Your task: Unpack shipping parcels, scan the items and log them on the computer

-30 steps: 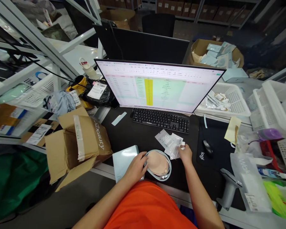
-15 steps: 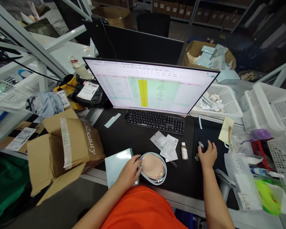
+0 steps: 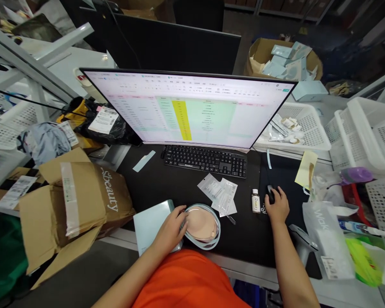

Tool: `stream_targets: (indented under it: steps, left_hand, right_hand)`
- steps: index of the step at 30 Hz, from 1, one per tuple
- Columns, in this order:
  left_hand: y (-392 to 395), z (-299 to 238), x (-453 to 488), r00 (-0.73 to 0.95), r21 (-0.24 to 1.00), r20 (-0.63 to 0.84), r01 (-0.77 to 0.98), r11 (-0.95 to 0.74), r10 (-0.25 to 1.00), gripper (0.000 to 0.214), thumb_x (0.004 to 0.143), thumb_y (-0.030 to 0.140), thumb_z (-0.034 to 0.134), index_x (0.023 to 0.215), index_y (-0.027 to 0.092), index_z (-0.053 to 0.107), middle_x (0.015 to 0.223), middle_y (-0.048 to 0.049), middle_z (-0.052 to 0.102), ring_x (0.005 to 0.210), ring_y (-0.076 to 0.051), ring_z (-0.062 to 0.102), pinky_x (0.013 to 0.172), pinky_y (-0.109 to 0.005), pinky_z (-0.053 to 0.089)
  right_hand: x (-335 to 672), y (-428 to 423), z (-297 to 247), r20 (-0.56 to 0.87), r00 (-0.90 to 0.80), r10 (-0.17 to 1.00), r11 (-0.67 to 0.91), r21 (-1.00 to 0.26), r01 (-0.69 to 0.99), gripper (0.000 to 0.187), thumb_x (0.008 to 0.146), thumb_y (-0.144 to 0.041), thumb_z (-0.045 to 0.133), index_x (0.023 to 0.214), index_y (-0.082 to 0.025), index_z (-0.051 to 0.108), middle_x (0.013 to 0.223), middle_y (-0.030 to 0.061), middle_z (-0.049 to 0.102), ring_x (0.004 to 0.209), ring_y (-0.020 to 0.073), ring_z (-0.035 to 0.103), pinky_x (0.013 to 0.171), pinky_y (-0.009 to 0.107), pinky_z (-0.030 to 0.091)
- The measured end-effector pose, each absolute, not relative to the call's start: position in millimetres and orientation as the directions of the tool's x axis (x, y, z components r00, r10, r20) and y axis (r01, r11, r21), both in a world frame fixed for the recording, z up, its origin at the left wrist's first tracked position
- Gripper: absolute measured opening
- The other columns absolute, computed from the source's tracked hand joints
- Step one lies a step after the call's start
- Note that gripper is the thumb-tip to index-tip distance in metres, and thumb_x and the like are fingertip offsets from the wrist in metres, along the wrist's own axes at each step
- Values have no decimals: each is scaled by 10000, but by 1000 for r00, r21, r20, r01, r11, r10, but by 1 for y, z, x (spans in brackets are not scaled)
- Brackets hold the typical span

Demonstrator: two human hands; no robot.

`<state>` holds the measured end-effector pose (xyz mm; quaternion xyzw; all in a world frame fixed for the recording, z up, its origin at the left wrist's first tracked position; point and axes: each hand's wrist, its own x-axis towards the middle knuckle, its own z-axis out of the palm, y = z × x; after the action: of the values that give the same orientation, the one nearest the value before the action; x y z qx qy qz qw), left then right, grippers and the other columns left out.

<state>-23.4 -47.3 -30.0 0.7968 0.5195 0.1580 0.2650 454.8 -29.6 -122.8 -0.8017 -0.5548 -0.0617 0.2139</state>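
My left hand (image 3: 171,229) lies with its fingers stretched out over a pale blue box (image 3: 150,222). Its fingertips touch the near-left rim of an oval, blue-edged case (image 3: 218,237), where beige cup-shaped pads (image 3: 201,223) sit. On the dark mat to the right, my right hand (image 3: 277,206) is curled over a black computer mouse (image 3: 270,195), which it partly hides. A small bottle with a white cap and label (image 3: 256,201) stands left of the mouse. Flat clear packets (image 3: 223,194) lie between the bottle and the case.
A wide monitor (image 3: 205,115) showing a spreadsheet stands behind a black keyboard (image 3: 205,160). An opened cardboard box (image 3: 111,201) is at the left. White baskets (image 3: 311,124), a handheld scanner (image 3: 303,244) and plastic bags (image 3: 327,239) crowd the right side.
The camera view has shifted slightly. The bottle is nearer to the mouse and its printed label faces me more. Both hands keep nearly the same places.
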Motion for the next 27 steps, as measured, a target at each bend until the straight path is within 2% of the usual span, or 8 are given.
stream_targets:
  steps: [16,27]
  left_hand:
    - [-49,-28,-25,404,605,-64,743,-286,913,254,969,266,509,1173,208,649,1349,-148,626,1216,-276,664,1036,-447,578]
    - [-52,-31,-26,396,609,-58,741,-281,917,274,964,271,507,1187,220,657,1353,-143,625,1217,-278,659,1037,-455,575]
  right_hand:
    - [454,-31,-127,386,461,799,-378,-272,885,420,879,-389,551,1184,-152,716,1411,167,607,1194,333,615,980,455,487]
    - [457,-31,-127,376,462,803,-364,-306,880,404,853,-349,567,1179,-160,711,1408,177,588,1212,344,597,1010,496,487]
